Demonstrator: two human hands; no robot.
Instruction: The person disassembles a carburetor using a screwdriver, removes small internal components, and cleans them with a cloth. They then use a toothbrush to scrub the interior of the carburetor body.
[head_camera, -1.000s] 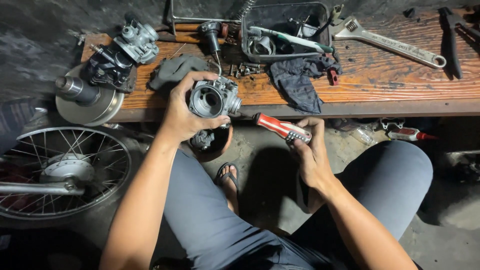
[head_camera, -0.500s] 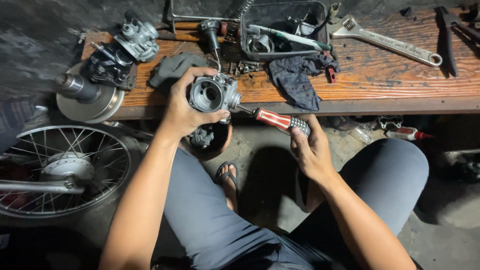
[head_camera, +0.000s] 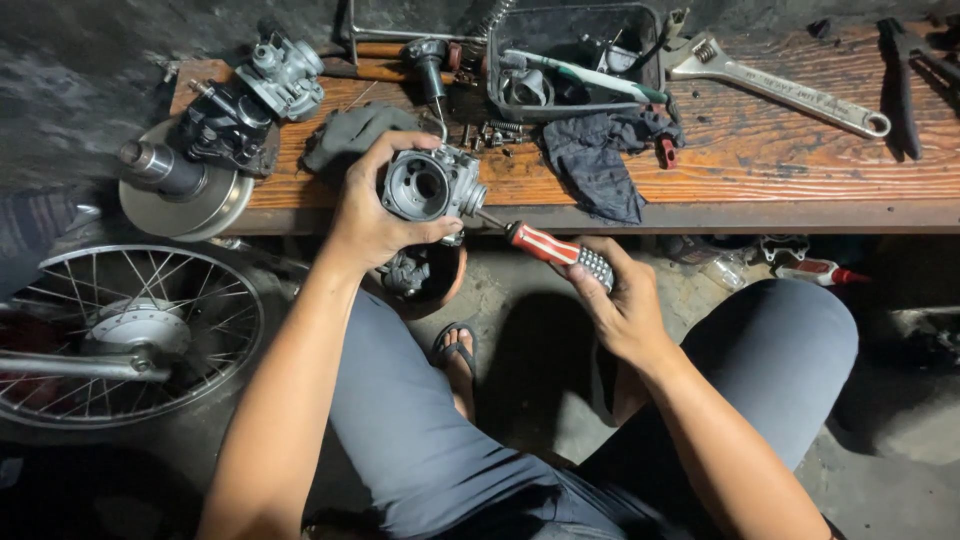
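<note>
My fingers (head_camera: 400, 150) of the left hand (head_camera: 370, 215) wrap tight around a grey carburetor body (head_camera: 430, 185), thumb under it and 4 fingers curled over its top, with the round bore facing up toward me. The fingers of my right hand (head_camera: 620, 300) close fully around the red-and-grey handle of a screwdriver (head_camera: 555, 252), whose thin shaft runs up-left until its tip meets the carburetor's right side.

Past my fingers lies the long wooden bench (head_camera: 780, 170), its front edge just behind the carburetor. Below and left of my left hand sits a spoked wheel (head_camera: 130, 330) on the ground. Left of my left fingers, a round metal clutch drum (head_camera: 185, 195) overhangs the bench end, with a dark engine part (head_camera: 225, 125) and a second carburetor (head_camera: 285, 75) beyond it. Above my fingers stands a black tray (head_camera: 575, 105) of loose parts. Far right of it lies an adjustable wrench (head_camera: 780, 85). A dark blue rag (head_camera: 600, 160) drapes over the bench edge between my 2 hands' height and the tray, and a grey rag (head_camera: 350, 135) lies just beside my left fingertips. Small screws and springs (head_camera: 495, 130) are scattered just beyond the carburetor.
</note>
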